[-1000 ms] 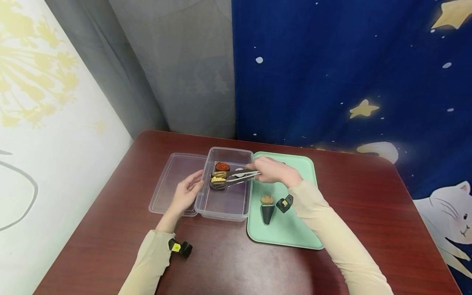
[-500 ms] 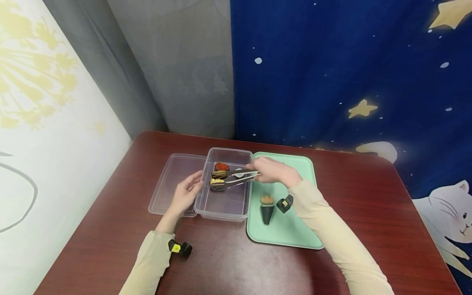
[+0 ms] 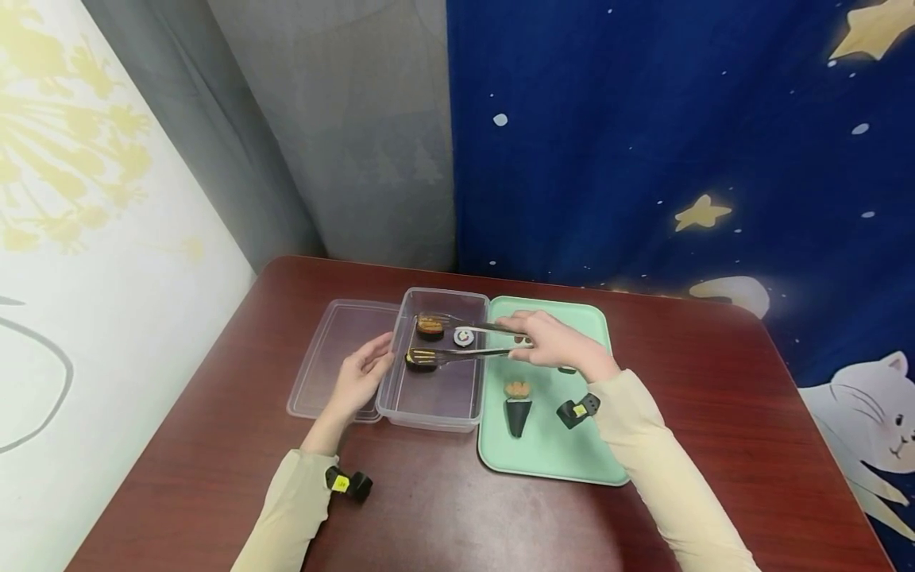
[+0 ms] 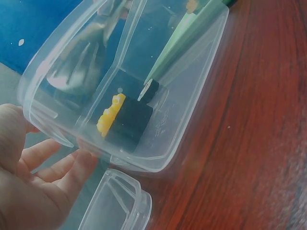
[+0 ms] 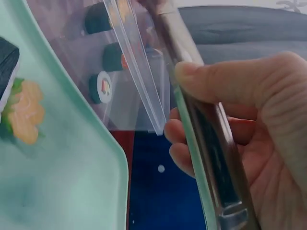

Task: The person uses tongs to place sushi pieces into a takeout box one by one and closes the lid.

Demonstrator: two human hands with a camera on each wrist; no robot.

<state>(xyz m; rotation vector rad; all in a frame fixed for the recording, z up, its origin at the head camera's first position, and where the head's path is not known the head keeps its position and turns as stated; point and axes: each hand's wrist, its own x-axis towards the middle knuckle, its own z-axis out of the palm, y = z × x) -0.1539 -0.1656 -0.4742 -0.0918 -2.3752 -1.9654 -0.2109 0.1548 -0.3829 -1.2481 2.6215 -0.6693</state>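
My right hand (image 3: 561,343) grips metal tongs (image 3: 482,354) over the clear plastic container (image 3: 432,418). The tongs' ends stand spread apart, one over the sushi piece with red topping (image 3: 430,334), the other over the black-wrapped piece with yellow topping (image 4: 132,124). A small round sushi roll (image 3: 464,338) lies inside to their right. In the right wrist view, thumb and fingers wrap the tongs (image 5: 211,143). Against the container's left wall rest the fairly straight fingers of my left hand (image 3: 360,379); they touch it from outside.
A mint-green tray (image 3: 554,457) adjoins the container on the right, bearing a black cone hand roll (image 3: 518,413) with an orange top. Another dark piece (image 3: 567,369) shows partly under my right wrist. Left of the container lies a clear lid (image 3: 325,357) on the red-brown table (image 3: 429,508).
My right hand has shifted right and the tongs have spread wide, leaving the yellow-topped piece in the container. The round roll is now fully visible. My left hand has stayed put.
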